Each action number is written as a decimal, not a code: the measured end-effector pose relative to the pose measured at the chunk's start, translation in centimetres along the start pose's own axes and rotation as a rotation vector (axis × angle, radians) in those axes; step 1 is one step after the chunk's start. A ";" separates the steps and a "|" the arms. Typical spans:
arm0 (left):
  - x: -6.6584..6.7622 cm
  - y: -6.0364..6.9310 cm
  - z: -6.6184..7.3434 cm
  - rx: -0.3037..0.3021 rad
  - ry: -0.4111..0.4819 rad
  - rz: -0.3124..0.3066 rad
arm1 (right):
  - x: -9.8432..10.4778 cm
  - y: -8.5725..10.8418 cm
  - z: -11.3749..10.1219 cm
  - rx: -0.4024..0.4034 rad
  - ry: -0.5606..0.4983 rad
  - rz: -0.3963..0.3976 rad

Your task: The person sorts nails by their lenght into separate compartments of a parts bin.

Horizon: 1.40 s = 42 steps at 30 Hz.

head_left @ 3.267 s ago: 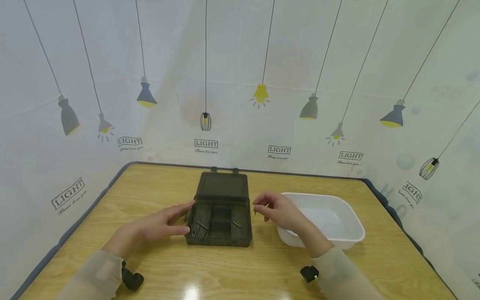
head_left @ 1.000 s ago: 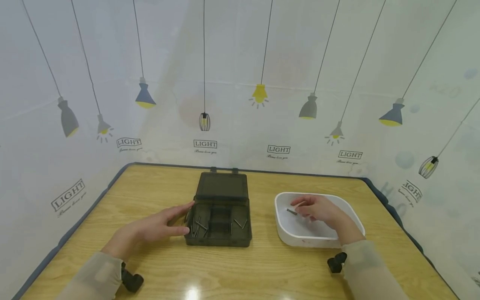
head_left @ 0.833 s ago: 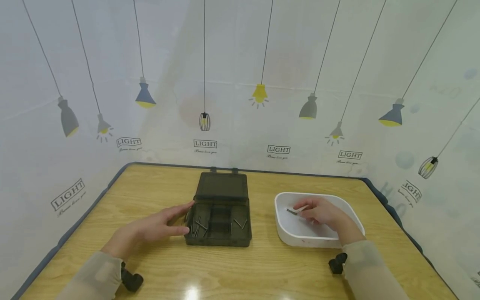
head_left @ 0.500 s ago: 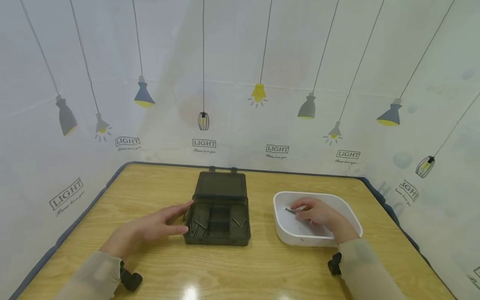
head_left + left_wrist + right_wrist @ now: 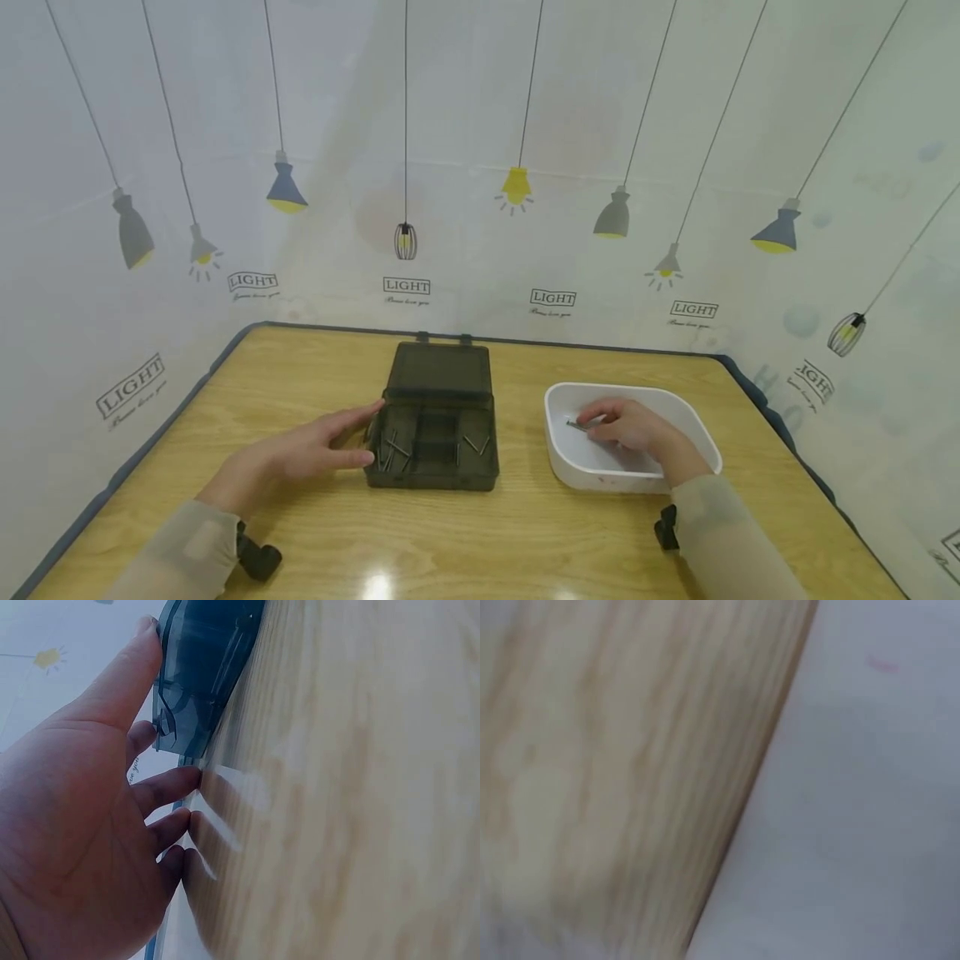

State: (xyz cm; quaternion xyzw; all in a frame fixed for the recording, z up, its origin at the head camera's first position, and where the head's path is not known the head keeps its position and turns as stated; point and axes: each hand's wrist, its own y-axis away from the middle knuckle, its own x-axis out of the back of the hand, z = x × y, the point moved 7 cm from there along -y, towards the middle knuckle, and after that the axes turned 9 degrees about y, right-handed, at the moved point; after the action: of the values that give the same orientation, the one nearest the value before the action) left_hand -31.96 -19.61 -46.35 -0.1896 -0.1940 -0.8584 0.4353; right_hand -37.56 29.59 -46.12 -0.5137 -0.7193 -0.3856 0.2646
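My left hand (image 5: 307,450) lies at the left side of the dark, see-through compartment box (image 5: 435,479), its thumb and forefinger stretched out and touching the box wall. In the left wrist view the hand's other fingers rest on the tabletop. Thin metal screws (image 5: 398,447) lie in the box's left section, with a few more in the right section. My right hand (image 5: 633,429) is inside the white tray (image 5: 558,462), thumb and forefinger pinching the end of a thin screw (image 5: 576,426). The right wrist view shows no fingers, only tray wall and wood.
The box lid (image 5: 440,367) is tipped back toward the table's far edge. Wood-grain tabletop (image 5: 465,550) lies between the box and tray and in front of them. A pale cloth (image 5: 465,250) printed with lamps stands behind and at the sides.
Earlier my right hand held a small screw beside the box; it then went right into the tray, and another screw appeared in the box's right section. My left hand stayed put.
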 end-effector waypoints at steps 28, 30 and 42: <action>0.0 0.1 0.3 -0.010 -0.020 -0.007 | 0.0 0.2 -0.4 -0.018 0.052 0.037; 0.0 0.1 0.1 -0.005 -0.017 -0.008 | 0.0 0.2 -0.4 -0.015 0.051 0.044; 0.1 -0.1 0.2 -0.015 -0.022 -0.004 | 0.5 0.1 -0.5 -0.030 0.016 0.074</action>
State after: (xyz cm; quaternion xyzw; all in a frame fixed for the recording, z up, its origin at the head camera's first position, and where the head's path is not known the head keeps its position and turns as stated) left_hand -32.04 -19.57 -46.18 -0.2020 -0.1930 -0.8586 0.4298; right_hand -37.59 29.45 -45.42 -0.5408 -0.6918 -0.3902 0.2768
